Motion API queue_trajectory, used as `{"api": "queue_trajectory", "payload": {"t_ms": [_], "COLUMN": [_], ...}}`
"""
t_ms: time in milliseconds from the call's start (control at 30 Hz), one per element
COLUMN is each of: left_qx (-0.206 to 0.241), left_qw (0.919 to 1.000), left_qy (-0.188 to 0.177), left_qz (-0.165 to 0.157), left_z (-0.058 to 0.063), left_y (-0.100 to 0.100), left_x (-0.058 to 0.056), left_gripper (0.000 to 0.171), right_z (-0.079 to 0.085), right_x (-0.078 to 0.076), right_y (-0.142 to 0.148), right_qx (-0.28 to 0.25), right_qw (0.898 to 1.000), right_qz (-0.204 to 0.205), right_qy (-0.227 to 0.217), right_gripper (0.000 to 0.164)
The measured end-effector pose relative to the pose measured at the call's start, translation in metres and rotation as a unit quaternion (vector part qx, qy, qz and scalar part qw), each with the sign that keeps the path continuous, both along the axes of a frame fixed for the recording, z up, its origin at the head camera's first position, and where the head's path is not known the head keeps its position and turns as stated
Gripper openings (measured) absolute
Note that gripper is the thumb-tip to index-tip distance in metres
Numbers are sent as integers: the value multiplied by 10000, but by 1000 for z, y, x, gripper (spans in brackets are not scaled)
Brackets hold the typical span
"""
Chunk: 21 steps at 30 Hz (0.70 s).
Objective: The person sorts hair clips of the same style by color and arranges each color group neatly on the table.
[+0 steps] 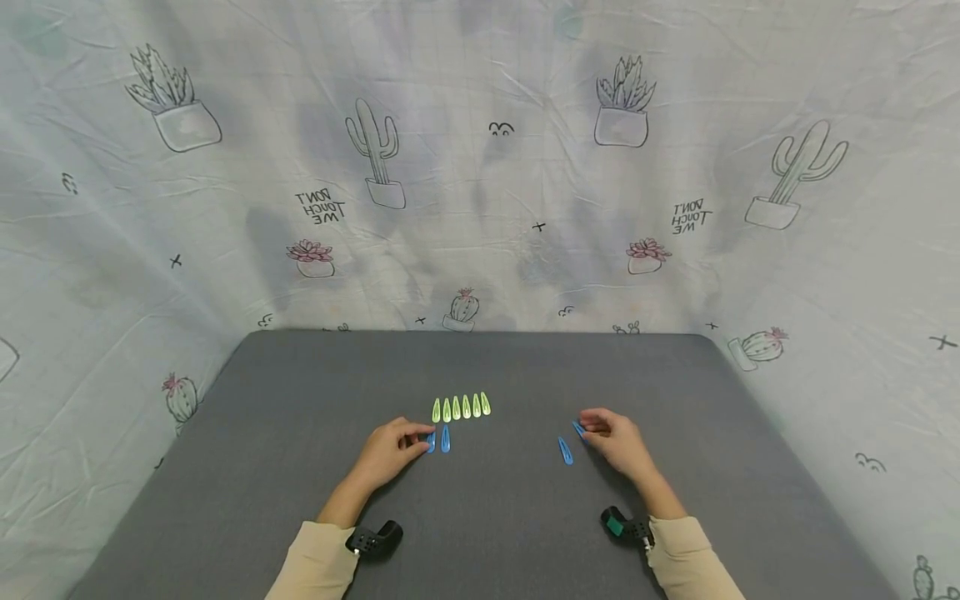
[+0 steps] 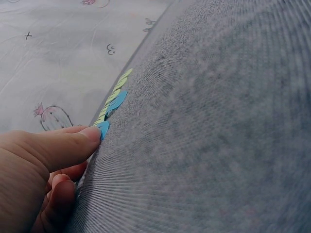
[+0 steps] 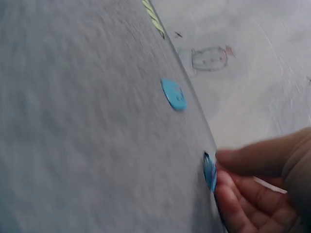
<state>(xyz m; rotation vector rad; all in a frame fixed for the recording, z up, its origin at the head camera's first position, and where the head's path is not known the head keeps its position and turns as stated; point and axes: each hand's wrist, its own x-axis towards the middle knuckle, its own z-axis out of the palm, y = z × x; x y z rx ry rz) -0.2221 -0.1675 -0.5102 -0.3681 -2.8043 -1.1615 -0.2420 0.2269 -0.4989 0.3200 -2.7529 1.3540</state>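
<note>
My left hand (image 1: pixel 392 451) pinches a blue snap hair clip (image 1: pixel 431 442) between thumb and finger, low at the table surface. Just right of it lies a second blue hair clip (image 1: pixel 446 439). Above these, several yellow-green hair clips (image 1: pixel 456 407) stand side by side in a row. On the right, my right hand (image 1: pixel 617 442) holds another blue hair clip (image 3: pixel 210 172) between thumb and fingers. One more blue hair clip (image 1: pixel 566 451) lies slanted on the table to the left of that hand.
The grey table (image 1: pixel 480 533) carries all the clips. Behind and beside it hangs a white cloth (image 1: pixel 465 167) printed with cacti. A black wrist device (image 1: pixel 375 541) sits on the left wrist, and another (image 1: pixel 627 527) on the right.
</note>
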Motion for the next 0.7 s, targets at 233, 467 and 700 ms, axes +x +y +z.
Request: {"api": "queue_trajectory", "payload": {"t_ms": [233, 467, 700], "left_qx": [-60, -86, -84], "left_qw": [10000, 9999, 10000], "left_qy": [56, 59, 20], "left_qz": [-34, -66, -51], "left_z": [-1, 1, 0], "left_y": [-1, -1, -1], "left_x": [0, 0, 1], "left_gripper": [24, 24, 24], "right_z": [6, 7, 12], "right_x": [4, 1, 0], "right_y": [-9, -8, -8], "right_qx": [673, 638, 264], "right_qw": [9964, 9973, 9976], "right_qz": [-115, -344, -429], "right_qy": [511, -125, -477], "right_gripper": [21, 21, 24]}}
